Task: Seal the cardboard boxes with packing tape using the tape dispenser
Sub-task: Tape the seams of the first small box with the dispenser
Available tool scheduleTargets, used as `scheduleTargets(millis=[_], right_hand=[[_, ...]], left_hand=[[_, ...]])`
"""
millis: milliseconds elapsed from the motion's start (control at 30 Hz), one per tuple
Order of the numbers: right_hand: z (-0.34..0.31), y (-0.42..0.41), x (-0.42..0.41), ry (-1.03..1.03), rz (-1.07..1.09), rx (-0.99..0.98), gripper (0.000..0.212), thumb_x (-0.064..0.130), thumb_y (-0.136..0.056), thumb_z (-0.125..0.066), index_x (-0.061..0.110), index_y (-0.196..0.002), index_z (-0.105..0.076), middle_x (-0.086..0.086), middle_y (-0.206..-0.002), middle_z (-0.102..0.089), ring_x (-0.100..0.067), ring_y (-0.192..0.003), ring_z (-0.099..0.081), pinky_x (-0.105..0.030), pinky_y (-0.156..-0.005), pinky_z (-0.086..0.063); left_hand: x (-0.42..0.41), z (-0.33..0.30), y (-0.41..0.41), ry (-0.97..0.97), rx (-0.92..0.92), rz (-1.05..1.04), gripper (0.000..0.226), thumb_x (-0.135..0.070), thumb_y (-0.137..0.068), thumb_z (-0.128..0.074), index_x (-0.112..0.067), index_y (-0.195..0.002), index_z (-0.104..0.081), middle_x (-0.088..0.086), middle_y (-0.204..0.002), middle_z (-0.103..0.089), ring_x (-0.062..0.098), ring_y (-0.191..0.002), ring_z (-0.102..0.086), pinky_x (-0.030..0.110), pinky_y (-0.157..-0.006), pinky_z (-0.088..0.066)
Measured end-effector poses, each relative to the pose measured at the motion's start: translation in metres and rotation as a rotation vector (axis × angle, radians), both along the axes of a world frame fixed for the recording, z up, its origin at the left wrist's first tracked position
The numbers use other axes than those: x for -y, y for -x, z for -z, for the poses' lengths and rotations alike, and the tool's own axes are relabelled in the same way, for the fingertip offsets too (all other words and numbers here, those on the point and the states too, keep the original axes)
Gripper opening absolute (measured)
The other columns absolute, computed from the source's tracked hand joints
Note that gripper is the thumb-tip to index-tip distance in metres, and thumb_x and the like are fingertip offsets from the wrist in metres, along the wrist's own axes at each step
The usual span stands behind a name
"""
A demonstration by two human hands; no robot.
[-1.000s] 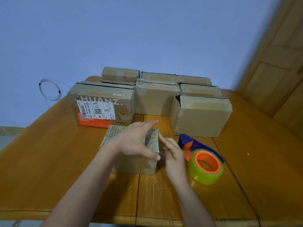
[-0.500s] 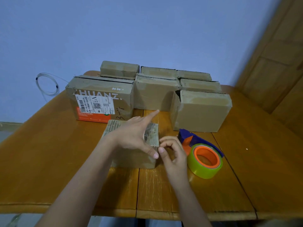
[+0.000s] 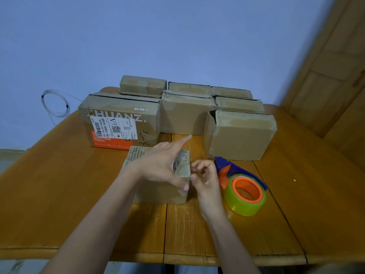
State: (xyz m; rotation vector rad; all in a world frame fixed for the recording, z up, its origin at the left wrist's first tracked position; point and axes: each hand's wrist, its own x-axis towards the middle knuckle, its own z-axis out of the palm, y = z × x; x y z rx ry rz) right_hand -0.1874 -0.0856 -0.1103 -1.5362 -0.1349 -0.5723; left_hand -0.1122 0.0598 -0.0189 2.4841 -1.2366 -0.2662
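Note:
A small worn cardboard box (image 3: 158,192) sits on the wooden table (image 3: 59,204) in front of me. My left hand (image 3: 164,167) rests on its top, thumb against the right front corner, index finger raised and pointing away. My right hand (image 3: 205,178) is at the box's right side with fingers curled, pinching at the box edge; whether tape is between the fingers I cannot tell. The blue and orange tape dispenser (image 3: 237,182) with its yellow-green tape roll lies on the table just right of my right hand, untouched.
Several cardboard boxes stand at the back: a labelled one (image 3: 120,123) on the left, a plain one (image 3: 241,135) on the right, others behind. A coiled clear cable (image 3: 55,103) hangs on the blue wall. A wooden door (image 3: 335,76) is at right.
My left index finger has lifted off the box and points away. My right hand's fingers have curled in at the box's right edge. The view has shifted slightly.

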Motion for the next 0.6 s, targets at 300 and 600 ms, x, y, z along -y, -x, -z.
scheduleTargets(millis=[300,600], right_hand=[[0.001,-0.003,-0.010,0.048,-0.085,-0.043,0.038,0.014,-0.088,-0.051,0.042,-0.114,-0.051,0.003,-0.109,-0.050,-0.006,-0.102,-0.052,-0.024,-0.087,-0.046],[-0.023,0.002,-0.002,0.044,0.193,0.011,0.051,0.074,-0.076,-0.051,0.039,-0.112,-0.057,-0.005,-0.104,-0.048,-0.005,-0.094,-0.051,-0.019,-0.087,-0.044]], left_hand=[[0.001,0.002,0.000,-0.042,0.049,0.027,0.125,-0.069,-0.058,-0.064,-0.030,-0.152,0.008,0.000,-0.141,-0.034,0.016,-0.129,-0.031,0.033,-0.113,-0.020],[-0.009,-0.009,0.000,-0.090,0.062,0.154,0.117,-0.071,-0.060,-0.063,-0.030,-0.153,-0.004,-0.004,-0.157,-0.024,0.014,-0.144,-0.019,0.035,-0.118,-0.002]])
